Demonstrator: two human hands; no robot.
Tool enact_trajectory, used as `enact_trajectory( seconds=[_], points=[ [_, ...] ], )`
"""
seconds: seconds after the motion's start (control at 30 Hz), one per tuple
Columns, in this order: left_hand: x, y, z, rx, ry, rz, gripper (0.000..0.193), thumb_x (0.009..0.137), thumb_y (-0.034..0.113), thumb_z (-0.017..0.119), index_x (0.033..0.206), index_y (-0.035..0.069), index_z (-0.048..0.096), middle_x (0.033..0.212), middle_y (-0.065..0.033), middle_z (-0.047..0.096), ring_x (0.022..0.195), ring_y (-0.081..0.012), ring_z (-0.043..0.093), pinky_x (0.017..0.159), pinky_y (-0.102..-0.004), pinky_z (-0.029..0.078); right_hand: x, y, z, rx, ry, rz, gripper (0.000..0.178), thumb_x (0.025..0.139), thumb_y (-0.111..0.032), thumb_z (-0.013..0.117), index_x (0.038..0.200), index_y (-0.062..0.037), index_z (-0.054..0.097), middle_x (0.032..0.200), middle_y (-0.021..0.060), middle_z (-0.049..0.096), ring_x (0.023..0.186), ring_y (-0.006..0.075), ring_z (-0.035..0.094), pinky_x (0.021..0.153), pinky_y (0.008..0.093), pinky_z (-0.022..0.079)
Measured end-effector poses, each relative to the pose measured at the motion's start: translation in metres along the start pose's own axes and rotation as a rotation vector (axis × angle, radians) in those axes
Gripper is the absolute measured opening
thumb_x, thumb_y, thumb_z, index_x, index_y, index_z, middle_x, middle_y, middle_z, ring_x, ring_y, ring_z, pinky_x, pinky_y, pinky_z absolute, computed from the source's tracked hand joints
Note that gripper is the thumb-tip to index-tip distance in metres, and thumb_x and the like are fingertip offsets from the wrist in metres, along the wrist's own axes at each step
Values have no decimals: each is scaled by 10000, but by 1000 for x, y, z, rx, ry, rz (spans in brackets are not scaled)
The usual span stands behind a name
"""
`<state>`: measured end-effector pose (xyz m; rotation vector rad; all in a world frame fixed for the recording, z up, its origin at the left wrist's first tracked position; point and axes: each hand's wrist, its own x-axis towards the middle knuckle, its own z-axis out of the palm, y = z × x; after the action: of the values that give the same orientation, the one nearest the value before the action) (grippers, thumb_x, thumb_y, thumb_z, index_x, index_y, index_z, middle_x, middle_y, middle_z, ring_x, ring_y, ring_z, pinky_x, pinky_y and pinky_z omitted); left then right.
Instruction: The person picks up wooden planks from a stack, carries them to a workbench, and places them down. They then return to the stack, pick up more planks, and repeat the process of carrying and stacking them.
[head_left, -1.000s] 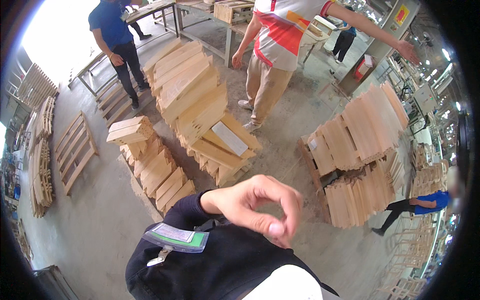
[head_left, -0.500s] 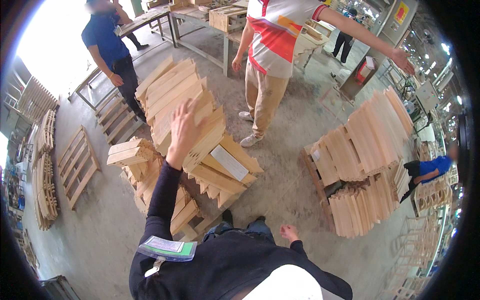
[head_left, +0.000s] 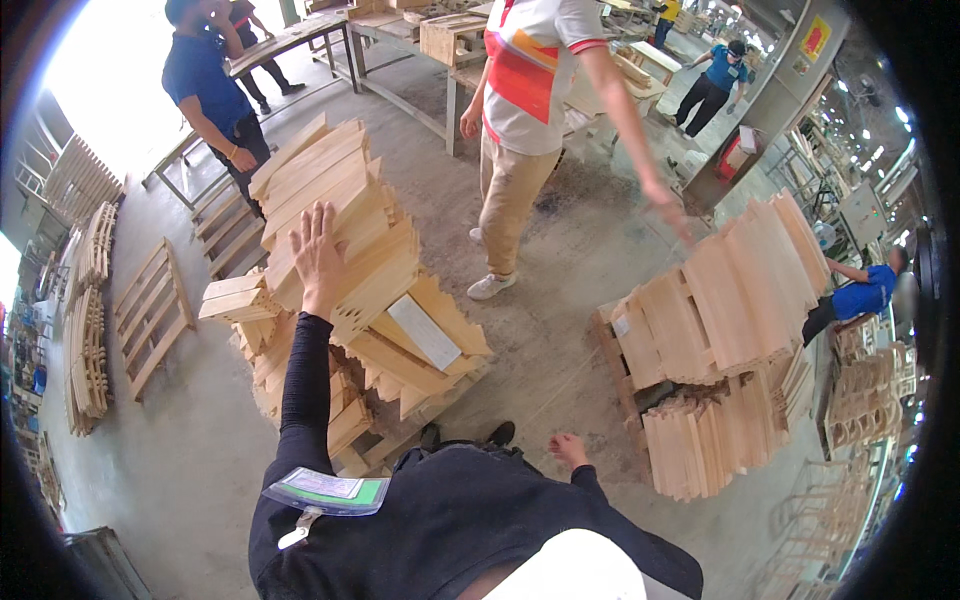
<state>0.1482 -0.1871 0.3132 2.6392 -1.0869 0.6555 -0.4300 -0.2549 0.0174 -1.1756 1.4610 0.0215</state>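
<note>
Overlapping the tall board stack in view, the left hand is spread wide and nearer, though contact is unclear; the right hand hangs loosely curled, and whether it holds anything cannot be told. From the right hand, that stack stands toward ten o'clock, long axis running eleven to five: pale, flat-faced timber, a white sheet at its five o'clock end.

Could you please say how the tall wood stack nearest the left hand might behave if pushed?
The tall wood stack would probably shift piecemeal, since its boards lie unevenly with no visible strapping. It is likely heavy, being many layers deep. Its boards seem stiff, looking straight and thick.
</note>
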Motion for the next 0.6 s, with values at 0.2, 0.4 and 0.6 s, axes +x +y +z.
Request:
enact_trajectory(
  seconds=[0.2, 0.4, 0.6],
  points=[
    [-10, 15, 3, 172, 20, -43, 646, 710, 171, 580, 1279, 123, 278, 1345, -85, 229, 1239, -277, 201, 1000, -440, 161, -25, -3, -16, 69, -47, 81, 215, 799, -212, 468, 861, -41, 583, 780, 55, 605, 704, 172, 595, 593, 302, 459],
    [-106, 86, 19, -229, -193, 294, 672, 676, 135, 573, 1276, 88, 275, 1334, -182, 195, 1243, -322, 162, 1012, -445, 123, -7, 32, -21, 66, -57, 197, 240, 800, -217, 443, 856, -35, 589, 779, 58, 608, 682, 168, 597, 575, 286, 462],
    [-206, 90, 80, -269, -793, 315, 689, 684, 232, 578, 1282, 103, 261, 1326, -183, 207, 1219, -356, 218, 953, -469, 261, 2, 7, -17, 38, -69, 85, 238, 806, -216, 451, 881, -31, 582, 817, 70, 608, 718, 178, 598, 618, 293, 462]
  ],
)
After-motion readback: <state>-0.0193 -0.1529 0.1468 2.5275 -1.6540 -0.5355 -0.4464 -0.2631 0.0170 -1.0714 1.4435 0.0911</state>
